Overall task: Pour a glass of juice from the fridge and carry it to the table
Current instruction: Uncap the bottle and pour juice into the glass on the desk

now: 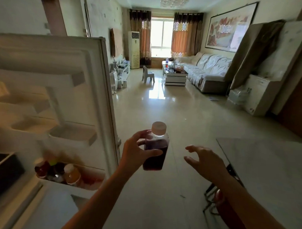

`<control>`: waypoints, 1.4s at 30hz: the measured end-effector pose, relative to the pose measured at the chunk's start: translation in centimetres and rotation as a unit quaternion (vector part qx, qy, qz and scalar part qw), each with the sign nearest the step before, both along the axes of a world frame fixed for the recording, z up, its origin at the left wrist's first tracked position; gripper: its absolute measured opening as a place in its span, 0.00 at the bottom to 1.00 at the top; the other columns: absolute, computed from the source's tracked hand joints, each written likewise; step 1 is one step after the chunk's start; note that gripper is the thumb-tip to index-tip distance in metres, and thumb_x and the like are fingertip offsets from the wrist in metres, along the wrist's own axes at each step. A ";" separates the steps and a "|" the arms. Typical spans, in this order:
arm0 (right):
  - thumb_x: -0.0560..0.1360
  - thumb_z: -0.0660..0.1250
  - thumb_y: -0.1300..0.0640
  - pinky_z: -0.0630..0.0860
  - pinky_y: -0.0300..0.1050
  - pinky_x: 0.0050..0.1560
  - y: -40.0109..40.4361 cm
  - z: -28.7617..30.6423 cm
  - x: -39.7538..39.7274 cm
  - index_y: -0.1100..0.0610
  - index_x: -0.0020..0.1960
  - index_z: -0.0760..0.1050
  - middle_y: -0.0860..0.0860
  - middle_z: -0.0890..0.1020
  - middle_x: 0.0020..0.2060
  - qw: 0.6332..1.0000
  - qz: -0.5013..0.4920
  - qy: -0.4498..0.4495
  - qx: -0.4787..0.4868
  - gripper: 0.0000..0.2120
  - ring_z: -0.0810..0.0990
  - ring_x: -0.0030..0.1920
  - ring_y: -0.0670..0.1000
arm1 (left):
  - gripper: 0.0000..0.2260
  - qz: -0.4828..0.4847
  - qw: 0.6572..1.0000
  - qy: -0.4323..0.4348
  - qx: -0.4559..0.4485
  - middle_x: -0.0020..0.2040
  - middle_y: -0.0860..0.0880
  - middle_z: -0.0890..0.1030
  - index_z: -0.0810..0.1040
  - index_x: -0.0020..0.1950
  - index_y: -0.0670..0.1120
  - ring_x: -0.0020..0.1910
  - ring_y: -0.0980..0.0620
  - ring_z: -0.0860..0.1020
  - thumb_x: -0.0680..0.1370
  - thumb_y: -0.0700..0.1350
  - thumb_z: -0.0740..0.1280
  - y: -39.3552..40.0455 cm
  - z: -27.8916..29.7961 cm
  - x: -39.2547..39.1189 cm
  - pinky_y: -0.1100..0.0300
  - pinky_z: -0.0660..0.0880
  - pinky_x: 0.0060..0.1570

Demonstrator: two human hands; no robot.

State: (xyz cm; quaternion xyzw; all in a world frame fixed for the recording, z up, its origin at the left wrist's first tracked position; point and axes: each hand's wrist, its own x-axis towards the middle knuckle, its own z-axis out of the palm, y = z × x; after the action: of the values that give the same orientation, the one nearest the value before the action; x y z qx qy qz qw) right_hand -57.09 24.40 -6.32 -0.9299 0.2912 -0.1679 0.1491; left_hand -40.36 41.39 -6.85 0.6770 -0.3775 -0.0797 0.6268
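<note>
So the juice bottle (156, 147) was already out of the fridge, held upright in mid-air over the floor, cap on top, long axis pretty much vertical, dark juice filling most of it. My left hand (136, 149) was wrapped around its side, thumb across the front and fingers round the back, a solid hold. My right hand (202, 160) was just to the bottle's right, holding nothing, fingers spread and loosely curved toward it, clearly apart from it.

The surface (269, 162) lay to the right, past the right hand, so I figured the bottle had to travel rightward. No glass that I could see anywhere. The fridge door (64, 96) hung wide open on the left, with more bottles (61, 173) in its bottom shelf.
</note>
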 end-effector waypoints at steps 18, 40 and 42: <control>0.74 0.62 0.40 0.70 0.48 0.58 -17.1 -2.6 14.7 0.46 0.64 0.71 0.46 0.78 0.61 0.997 0.050 0.050 -0.010 0.21 0.75 0.58 0.49 | 0.30 0.087 0.995 0.037 0.027 0.51 0.55 0.81 0.76 0.53 0.55 0.50 0.53 0.81 0.56 0.42 0.83 -18.0 -5.4 14.4 0.58 0.80 0.48; 0.76 0.56 0.38 0.69 0.47 0.57 -40.9 -4.1 52.7 0.44 0.63 0.71 0.44 0.78 0.60 0.938 0.332 0.060 -0.074 0.19 0.74 0.61 0.49 | 0.28 0.321 0.945 0.047 0.041 0.50 0.62 0.79 0.73 0.49 0.63 0.51 0.60 0.79 0.59 0.43 0.82 -35.6 -6.7 40.5 0.65 0.77 0.47; 0.76 0.56 0.39 0.68 0.48 0.59 -41.4 -4.5 56.2 0.45 0.64 0.71 0.44 0.77 0.61 0.928 0.361 0.073 -0.065 0.20 0.73 0.62 0.50 | 0.28 0.349 0.935 0.047 0.050 0.51 0.61 0.79 0.73 0.49 0.63 0.50 0.62 0.78 0.59 0.43 0.82 -35.9 -6.8 42.7 0.69 0.75 0.47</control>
State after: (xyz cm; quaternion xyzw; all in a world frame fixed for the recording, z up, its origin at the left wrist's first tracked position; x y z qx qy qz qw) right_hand -0.90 -16.98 -10.84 -0.9895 -0.0654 -0.0535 0.1170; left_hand 2.33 5.49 -13.63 0.7923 -0.0833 0.0931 0.5972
